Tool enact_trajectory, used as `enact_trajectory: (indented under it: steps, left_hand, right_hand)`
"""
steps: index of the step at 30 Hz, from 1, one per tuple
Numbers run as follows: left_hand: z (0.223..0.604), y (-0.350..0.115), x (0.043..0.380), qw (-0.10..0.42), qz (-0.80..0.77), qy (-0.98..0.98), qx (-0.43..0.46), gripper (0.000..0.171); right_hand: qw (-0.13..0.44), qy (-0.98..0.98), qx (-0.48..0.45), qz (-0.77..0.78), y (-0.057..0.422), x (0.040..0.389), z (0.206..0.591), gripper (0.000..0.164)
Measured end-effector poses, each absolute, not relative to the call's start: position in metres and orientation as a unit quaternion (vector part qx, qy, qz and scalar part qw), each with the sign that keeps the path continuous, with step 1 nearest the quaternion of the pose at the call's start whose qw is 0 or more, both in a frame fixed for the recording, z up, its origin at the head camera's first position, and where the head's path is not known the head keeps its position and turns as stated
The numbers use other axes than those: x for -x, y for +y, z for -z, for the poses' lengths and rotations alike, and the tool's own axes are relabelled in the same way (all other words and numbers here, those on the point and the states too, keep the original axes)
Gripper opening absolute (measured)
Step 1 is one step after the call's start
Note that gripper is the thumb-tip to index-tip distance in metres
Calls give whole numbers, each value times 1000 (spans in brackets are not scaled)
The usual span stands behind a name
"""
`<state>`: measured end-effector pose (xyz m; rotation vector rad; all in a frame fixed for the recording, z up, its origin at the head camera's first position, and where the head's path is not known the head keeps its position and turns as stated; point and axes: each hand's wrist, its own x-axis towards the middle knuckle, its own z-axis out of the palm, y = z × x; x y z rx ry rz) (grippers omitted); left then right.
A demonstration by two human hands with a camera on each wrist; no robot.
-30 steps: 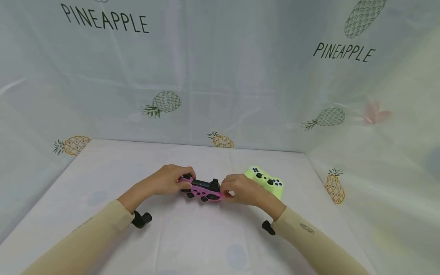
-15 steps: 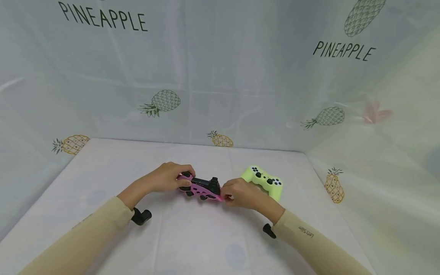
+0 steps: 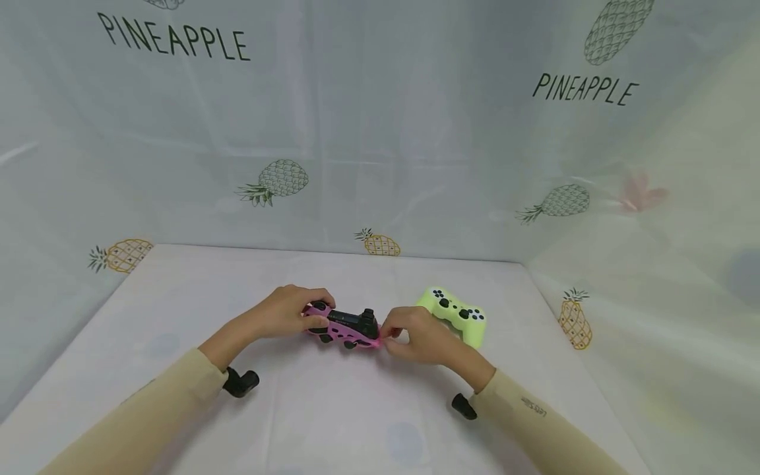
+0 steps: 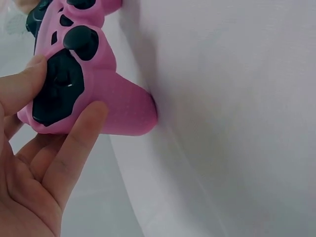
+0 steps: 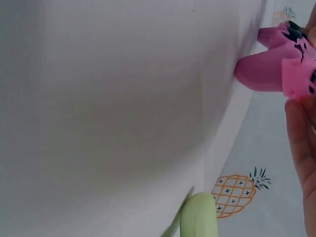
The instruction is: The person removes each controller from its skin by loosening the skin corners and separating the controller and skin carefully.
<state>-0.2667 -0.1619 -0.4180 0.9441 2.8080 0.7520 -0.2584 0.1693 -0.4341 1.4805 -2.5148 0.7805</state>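
I look through the cameras from my place, and the main thing I see is a pink game controller (image 3: 340, 330). It is between the person's two hands, just at the white-covered table (image 3: 338, 409); its handle ends point downward and seem to meet the cloth, but whether they bear the weight I cannot tell.

At the left end of the pink controller, the left hand (image 3: 282, 312) has its fingers clamped on it. In the left wrist view the thumb lies at the edge of the black button pad (image 4: 58, 91), and one finger touches the base of the pink handle (image 4: 129, 107).

At the right end, the right hand (image 3: 418, 334) pinches a brighter pink flap (image 5: 295, 78), with thumb and forefinger together at its edge; the other fingers I cannot see well.

To the right of the pink controller and somewhat farther back, a light-green game controller (image 3: 454, 309) lies face up, partly covered by the right hand. Behind the pink controller hangs a pale sheet (image 3: 415, 165) printed with pineapples. Nearer to me than it, a beige sleeve (image 3: 148, 415) covers each forearm.
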Motion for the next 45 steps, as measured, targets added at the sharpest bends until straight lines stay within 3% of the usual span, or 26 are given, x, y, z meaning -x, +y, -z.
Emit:
enact_trajectory:
  steps: [3, 5, 9, 13, 19, 30, 38, 45]
  left_hand:
    - [420, -162, 267, 35, -252, 918, -304, 34]
    - [421, -163, 266, 33, -257, 918, -300, 35]
    - [423, -164, 265, 31, -269, 917, -294, 34]
    - [422, -163, 264, 25, -275, 913, -302, 32]
    - [421, -160, 260, 3, -273, 909, -315, 30]
    - [419, -159, 248, -17, -259, 908, -328, 32]
    - [413, -160, 242, 33, -290, 888, -356, 27]
    - [407, -162, 246, 123, -362, 846, -372, 23]
  right_hand:
    - [81, -838, -449, -299, 165, 257, 432, 13]
    - [80, -847, -420, -316, 161, 256, 431, 24]
    - [34, -863, -377, -335, 152, 253, 429, 52]
    - [-5, -870, -350, -347, 141, 250, 429, 63]
    - [-25, -876, -334, -347, 121, 246, 432, 57]
    - [-25, -886, -333, -322, 112, 247, 433, 28]
    - [-11, -872, -384, -303, 124, 252, 428, 25]
    - [-34, -834, -472, -285, 130, 261, 421, 24]
